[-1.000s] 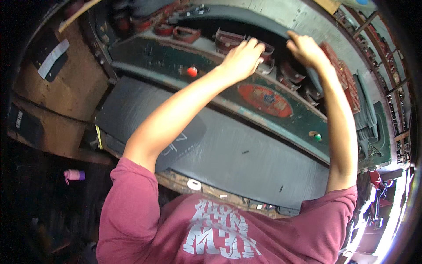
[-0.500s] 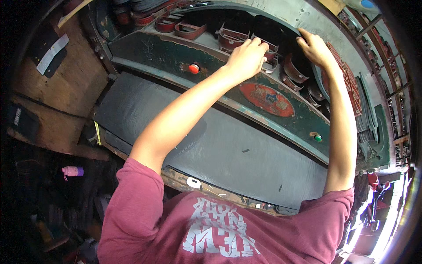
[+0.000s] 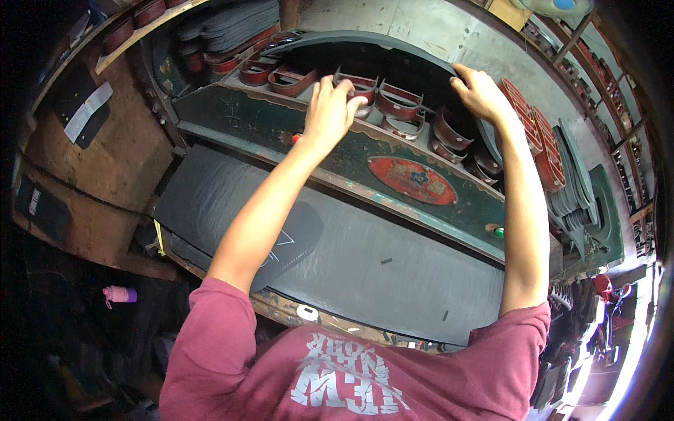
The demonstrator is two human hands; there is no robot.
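My right hand (image 3: 484, 98) grips the edge of a large dark sheet (image 3: 393, 39), which arches over the top of a green machine (image 3: 260, 123). Beneath that arch stand several red-brown curved metal strip forms (image 3: 401, 105), like cutting dies. My left hand (image 3: 328, 112) is over the machine's front ledge beside these dies, fingers bent and thumb apart. I see nothing held in it; whether its fingertips touch a die is hidden. Below both arms lies a wide grey-black sheet (image 3: 365, 245), with a dark rounded piece (image 3: 298, 242) on it, partly behind my left forearm.
Red slotted forms (image 3: 544, 154) and stacked dark sheets (image 3: 572, 189) stand at the right. More dark pieces (image 3: 239, 28) are piled at the back left. A green button (image 3: 498, 232) shows beside my right forearm. A pink and purple bottle (image 3: 121, 294) is at the lower left.
My left hand has moved left along the row of dies. My right hand keeps its grip on the sheet's edge. The view has shifted slightly, and more of the dark rounded piece shows.
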